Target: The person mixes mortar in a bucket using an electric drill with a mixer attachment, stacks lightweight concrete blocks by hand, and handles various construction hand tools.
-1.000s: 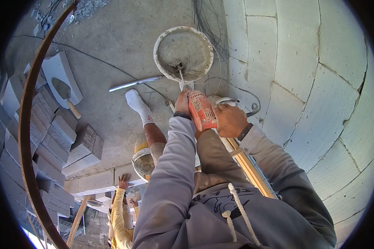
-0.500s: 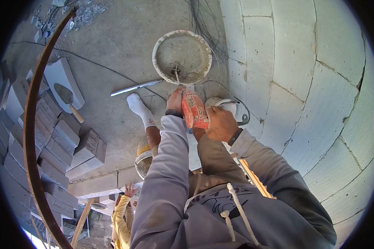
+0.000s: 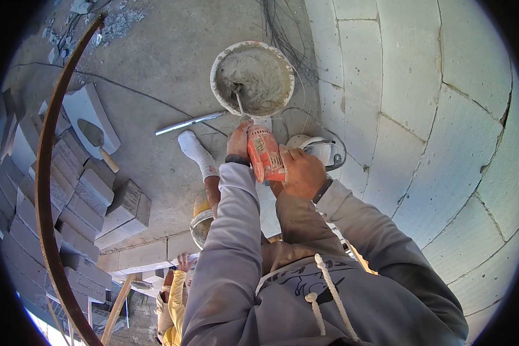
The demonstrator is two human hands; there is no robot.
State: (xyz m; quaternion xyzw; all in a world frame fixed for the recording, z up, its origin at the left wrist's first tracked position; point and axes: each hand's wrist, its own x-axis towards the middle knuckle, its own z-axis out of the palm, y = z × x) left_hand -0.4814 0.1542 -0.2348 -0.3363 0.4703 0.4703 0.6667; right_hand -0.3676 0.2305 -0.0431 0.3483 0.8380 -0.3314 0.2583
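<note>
Both of my hands hold a red power drill point(image 3: 265, 154). My left hand point(image 3: 239, 141) is wrapped round its front end, on the bucket side. My right hand point(image 3: 304, 172) grips the rear handle. From the drill a thin mixing rod point(image 3: 240, 104) reaches down into a bucket point(image 3: 214, 74) with a mortar-crusted rim. Wet grey mortar point(image 3: 262, 72) lies inside, its surface churned and uneven. The rod's lower end is sunk in the mortar, out of sight.
Pale blocks point(image 3: 121, 207) are piled at left, with a trowel point(image 3: 101, 144) on one. A metal straightedge point(image 3: 190, 123) lies by the bucket. A second bucket point(image 3: 323, 153) stands near the block wall point(image 3: 409, 104). A co-worker's yellow sleeve point(image 3: 176, 305) shows below, behind a curved rusty bar point(image 3: 42, 173).
The mortar has gone from fairly smooth to churned. Drill and hands have shifted slightly left, and the rod enters the mortar a little farther left.
</note>
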